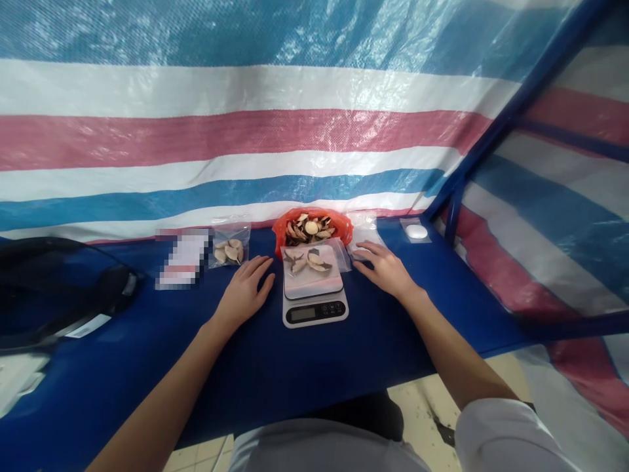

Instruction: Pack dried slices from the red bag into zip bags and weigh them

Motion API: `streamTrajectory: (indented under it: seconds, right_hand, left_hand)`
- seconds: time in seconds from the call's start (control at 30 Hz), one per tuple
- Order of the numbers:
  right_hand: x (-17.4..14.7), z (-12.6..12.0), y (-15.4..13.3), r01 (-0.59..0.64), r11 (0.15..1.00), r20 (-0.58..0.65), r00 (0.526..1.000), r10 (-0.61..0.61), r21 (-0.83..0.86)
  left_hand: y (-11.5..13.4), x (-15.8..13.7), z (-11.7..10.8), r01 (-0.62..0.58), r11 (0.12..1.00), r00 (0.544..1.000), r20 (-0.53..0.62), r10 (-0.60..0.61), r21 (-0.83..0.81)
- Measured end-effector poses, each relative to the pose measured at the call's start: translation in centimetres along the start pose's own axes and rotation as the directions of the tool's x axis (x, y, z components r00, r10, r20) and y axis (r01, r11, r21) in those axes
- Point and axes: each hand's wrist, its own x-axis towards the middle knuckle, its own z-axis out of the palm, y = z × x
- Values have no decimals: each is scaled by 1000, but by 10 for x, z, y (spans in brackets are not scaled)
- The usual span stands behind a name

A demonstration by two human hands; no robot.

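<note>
A white digital scale (315, 313) stands on the blue tabletop between my hands. On its pan lies a clear zip bag (339, 252) with pale, dark-edged dried pieces (319, 260) in it. To the left of the scale, my left hand (246, 288) rests open on the table, fingers stretched out and holding nothing. My right hand (386, 269) lies open on the right, its fingertips by some flat clear bags (365, 229). Behind the scale sits a red plastic bag (279, 231), filled with more dried pieces (322, 227) and one round pale thing.
Another clear bag of dried pieces (228, 250) lies left, beside a blurred-out white packet (185, 259). A small bag with a white oval thing (417, 231) is at the right. Dark headgear (63, 295) lies far left. Striped sheeting (246, 137) rises behind the table.
</note>
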Motion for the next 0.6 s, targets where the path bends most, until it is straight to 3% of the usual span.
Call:
streamTrajectory:
  seconds: [0.17,0.6]
  right_hand:
    - [-12,18,1,60,986,97,994,-45,-155]
    - [-15,22,1,41,984,170,985,-12,-172]
  left_hand:
    - [-2,-6,7,-12,988,994,112,-6,153]
    - [-2,-7,8,0,981,988,151,-30,193]
